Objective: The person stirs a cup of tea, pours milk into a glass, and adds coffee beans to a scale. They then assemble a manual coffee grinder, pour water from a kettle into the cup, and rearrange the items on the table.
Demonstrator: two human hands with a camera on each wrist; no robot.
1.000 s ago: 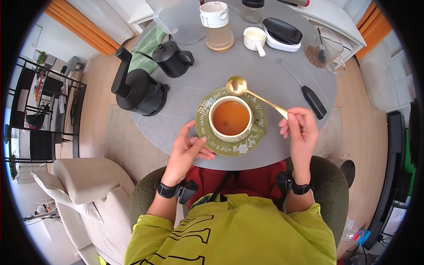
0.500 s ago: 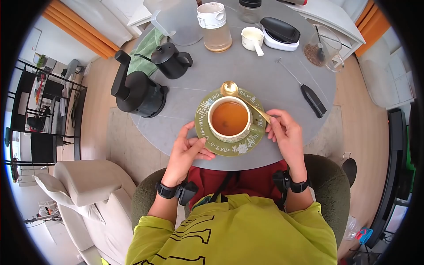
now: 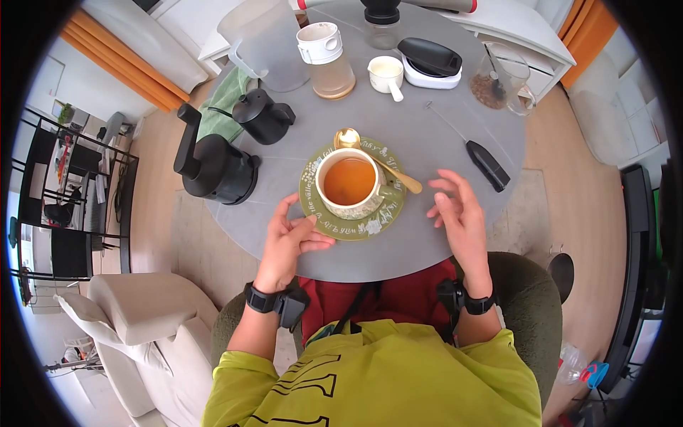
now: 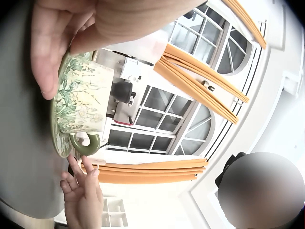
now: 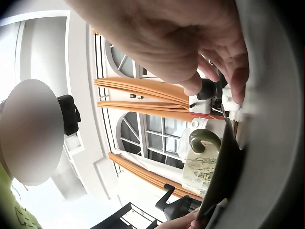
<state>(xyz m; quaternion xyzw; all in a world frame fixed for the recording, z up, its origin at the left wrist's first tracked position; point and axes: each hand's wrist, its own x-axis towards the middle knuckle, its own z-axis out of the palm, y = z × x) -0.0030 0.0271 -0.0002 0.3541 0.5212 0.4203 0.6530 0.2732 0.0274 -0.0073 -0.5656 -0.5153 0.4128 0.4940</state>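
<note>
A cup of brown drink (image 3: 349, 182) stands on a green saucer (image 3: 324, 223) with white lettering. My left hand (image 3: 282, 245) holds the saucer's near left rim, thumb at the edge and fingers along its side. In the left wrist view the cup (image 4: 86, 95) shows a floral side and green handle. A gold spoon (image 3: 398, 174) rests across the saucer's far right side, its bowl behind the cup and its handle over the rim. My right hand (image 3: 461, 217) is apart from the spoon handle, fingers loosely bent and holding nothing.
A black grinder (image 3: 217, 167) and black kettle (image 3: 263, 117) stand left on the grey table, near a green cloth (image 3: 226, 107). Behind are a glass jar with a white top (image 3: 331, 75), a small white pot (image 3: 386, 75) and a scale (image 3: 430, 76). A black frother (image 3: 487, 165) lies right.
My right hand has laid the spoon on the saucer and let go, drawing slightly away. Saucer and cup sit a little farther from the table's near edge, with my left hand still at the rim.
</note>
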